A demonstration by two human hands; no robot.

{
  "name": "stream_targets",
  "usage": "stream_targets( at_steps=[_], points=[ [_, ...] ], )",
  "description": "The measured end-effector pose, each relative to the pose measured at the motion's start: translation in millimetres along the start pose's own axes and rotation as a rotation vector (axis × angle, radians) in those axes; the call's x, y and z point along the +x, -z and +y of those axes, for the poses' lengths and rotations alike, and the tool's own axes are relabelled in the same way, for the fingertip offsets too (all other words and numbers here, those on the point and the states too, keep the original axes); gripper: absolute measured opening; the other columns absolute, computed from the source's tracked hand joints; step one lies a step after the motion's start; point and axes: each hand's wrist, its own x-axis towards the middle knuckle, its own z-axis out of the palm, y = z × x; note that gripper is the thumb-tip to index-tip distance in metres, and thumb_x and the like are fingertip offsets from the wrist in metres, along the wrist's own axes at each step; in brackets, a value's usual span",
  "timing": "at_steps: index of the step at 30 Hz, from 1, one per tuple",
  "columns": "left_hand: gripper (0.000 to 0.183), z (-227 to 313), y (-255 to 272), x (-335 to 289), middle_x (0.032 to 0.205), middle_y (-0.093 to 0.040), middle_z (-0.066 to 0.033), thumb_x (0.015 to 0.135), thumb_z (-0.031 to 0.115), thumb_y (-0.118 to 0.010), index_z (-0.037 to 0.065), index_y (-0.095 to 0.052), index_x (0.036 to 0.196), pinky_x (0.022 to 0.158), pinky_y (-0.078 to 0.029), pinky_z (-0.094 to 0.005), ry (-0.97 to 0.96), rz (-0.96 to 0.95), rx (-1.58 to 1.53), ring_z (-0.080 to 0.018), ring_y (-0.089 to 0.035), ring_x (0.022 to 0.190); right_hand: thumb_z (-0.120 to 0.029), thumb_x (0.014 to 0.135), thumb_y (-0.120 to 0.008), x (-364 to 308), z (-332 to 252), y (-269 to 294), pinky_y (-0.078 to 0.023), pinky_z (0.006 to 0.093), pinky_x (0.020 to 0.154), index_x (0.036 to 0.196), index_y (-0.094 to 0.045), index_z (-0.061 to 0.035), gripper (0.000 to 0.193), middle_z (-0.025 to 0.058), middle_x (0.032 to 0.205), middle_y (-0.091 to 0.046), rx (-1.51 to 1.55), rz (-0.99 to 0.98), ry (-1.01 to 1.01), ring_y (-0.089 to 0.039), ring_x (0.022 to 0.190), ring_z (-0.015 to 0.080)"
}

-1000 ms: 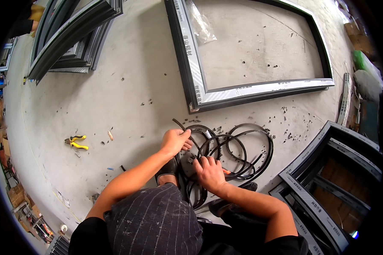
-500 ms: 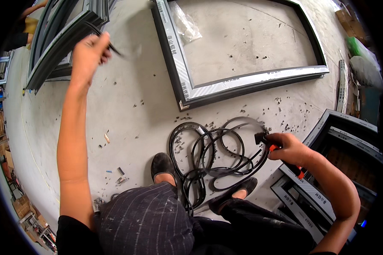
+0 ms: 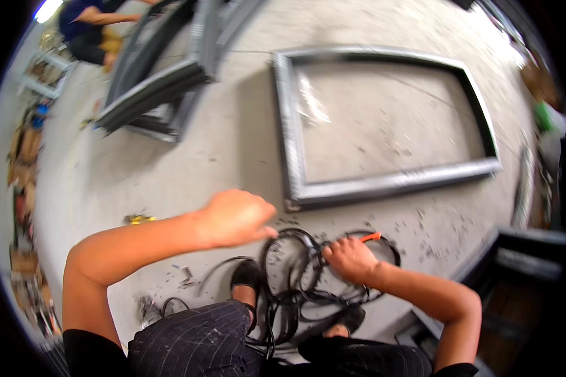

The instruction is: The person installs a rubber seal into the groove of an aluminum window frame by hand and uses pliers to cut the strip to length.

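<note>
The right grip (image 3: 351, 261), a person's bare hand, was closed around an orange-handled hand tool (image 3: 371, 237); its working end was hidden beneath the fingers. The left grip (image 3: 233, 218) hung blurred at the left side of a loose coil of black flexible strip (image 3: 394, 248); whether its fingers were together, apart or pinching a piece could not be told.

The coil lay on the floor (image 3: 226, 169) around and between two black shoes (image 3: 247, 275). Dark scraps (image 3: 431, 235) were strewn to its right, so some cutting seemed already done, while long loops of strip appeared uncut; how much was left to cut could not be told.

Beyond the coil lay a grey window frame (image 3: 390, 183) with a bowed far edge, clear plastic film (image 3: 311, 103) inside its left corner. Yellow-handled pliers (image 3: 139, 219), blurred, lay past the left forearm, toward the floor's left edge. Farther off, a co-worker (image 3: 88, 28) crouched behind more stacked frames (image 3: 154, 88).
</note>
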Motion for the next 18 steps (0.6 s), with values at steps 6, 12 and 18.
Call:
stream_targets(
  at_steps=[6,12,18],
  points=[
    [0.042,23.3,5.6,-63.2,0.084,-0.066,-0.0156,0.088,0.046,-0.056,0.006,-0.064,0.095,0.071,-0.05,-0.0465,0.207,-0.481,-0.033,-0.0359,-0.063,0.083,-0.016,0.082,-0.053,24.7,-7.0,-43.9,-0.046,0.0369,0.07,0.085,-0.056,-0.011,0.007,0.0047,0.081,-0.062,-0.016,0.125,0.18,-0.06,0.083,0.023],
    [0.042,52.3,-30.5,-76.3,0.091,-0.066,-0.014,0.091,0.046,-0.05,0.008,-0.063,0.099,0.072,-0.049,-0.0448,0.228,-0.421,-0.37,-0.0347,-0.062,0.086,-0.016,0.078,-0.055,48.2,3.6,-60.2,-0.048,0.0391,0.07,0.085,-0.057,-0.0096,0.01,0.0082,0.081,-0.063,0.027,0.107,0.204,-0.063,0.08,0.0267],
    [0.05,76.8,-133.5,-11.6,0.091,-0.067,-0.0078,0.095,0.051,-0.044,0.006,-0.061,0.106,0.075,-0.049,-0.0318,0.263,-0.306,-1.03,-0.0181,-0.061,0.082,-0.014,0.065,-0.067,51.8,43.0,60.0,-0.047,0.0452,0.061,0.077,-0.053,0.0001,0.023,0.0195,0.072,-0.059,0.578,0.542,-0.233,-0.058,0.07,0.0408]
  ],
)
